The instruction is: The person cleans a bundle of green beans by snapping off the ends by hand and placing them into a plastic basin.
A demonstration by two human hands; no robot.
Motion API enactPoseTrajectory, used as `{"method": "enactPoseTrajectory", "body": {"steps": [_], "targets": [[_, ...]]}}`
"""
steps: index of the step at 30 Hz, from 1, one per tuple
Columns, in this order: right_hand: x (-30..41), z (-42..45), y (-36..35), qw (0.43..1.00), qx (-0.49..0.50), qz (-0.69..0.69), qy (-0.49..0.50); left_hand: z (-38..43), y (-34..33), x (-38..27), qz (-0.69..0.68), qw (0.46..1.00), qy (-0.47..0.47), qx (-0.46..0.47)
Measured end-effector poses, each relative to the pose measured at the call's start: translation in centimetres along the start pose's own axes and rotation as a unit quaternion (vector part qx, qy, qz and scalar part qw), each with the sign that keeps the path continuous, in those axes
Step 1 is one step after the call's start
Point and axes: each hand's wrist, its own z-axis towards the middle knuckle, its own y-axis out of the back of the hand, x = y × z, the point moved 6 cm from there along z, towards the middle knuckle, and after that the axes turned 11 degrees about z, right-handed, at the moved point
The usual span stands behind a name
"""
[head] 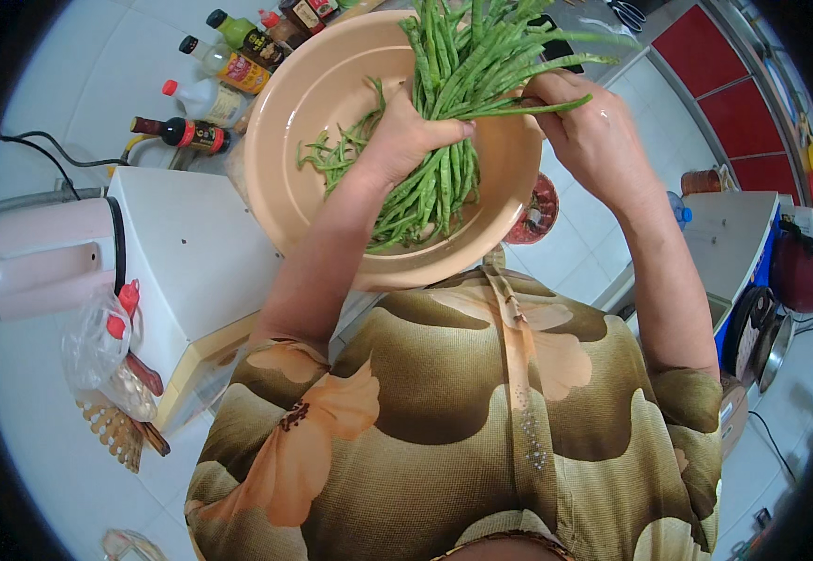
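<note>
My left hand (413,133) grips a thick bunch of long green beans (462,77) around its middle, above a peach-coloured plastic basin (287,91). The lower part of the bunch hangs down inside the basin. My right hand (574,119) is at the bunch's right side, its fingers closed at a bean that sticks out past the others; the fingertips are partly hidden. More thin green beans (336,154) lie loose in the left part of the basin, beyond my left wrist.
Several sauce bottles (227,63) stand left of the basin, near a white cabinet (182,238). A black phone (560,52) and scissors (627,14) lie beyond the basin. A red patterned container (536,210) is at its lower right. A white-topped cabinet (722,224) stands at right.
</note>
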Motion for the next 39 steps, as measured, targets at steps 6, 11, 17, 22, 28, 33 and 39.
{"method": "enactPoseTrajectory", "body": {"steps": [6, 11, 17, 22, 28, 33, 39], "targets": [[-2.1, -2.0, -1.0, 0.916, -0.115, 0.327, -0.204, -0.3, -1.3, -1.2, 0.067, 0.997, -0.038, 0.021], [-2.5, -1.7, 1.3, 0.800, -0.184, 0.537, -0.196, -0.5, -1.2, -0.1, 0.002, 0.999, -0.012, 0.048], [-7.7, -9.5, 1.9, 0.944, -0.112, 0.132, -0.282, -1.2, 0.1, -0.5, -0.085, 0.995, 0.009, 0.052], [-11.6, -14.6, -1.2, 0.942, -0.053, -0.078, -0.322, -1.1, -0.3, 0.0, -0.110, 0.991, 0.016, 0.076], [-4.0, -6.3, 0.0, 0.929, -0.120, 0.239, -0.256, -1.1, -0.9, -0.1, -0.138, 0.987, 0.035, 0.075], [-0.7, -2.0, -3.9, 0.893, -0.100, 0.397, -0.188, -1.1, -0.8, -0.5, -0.167, 0.984, 0.025, 0.060], [-1.1, -0.7, -5.9, 0.923, -0.044, 0.329, -0.192, -1.2, -0.5, -0.8, -0.146, 0.988, 0.001, 0.042]]}}
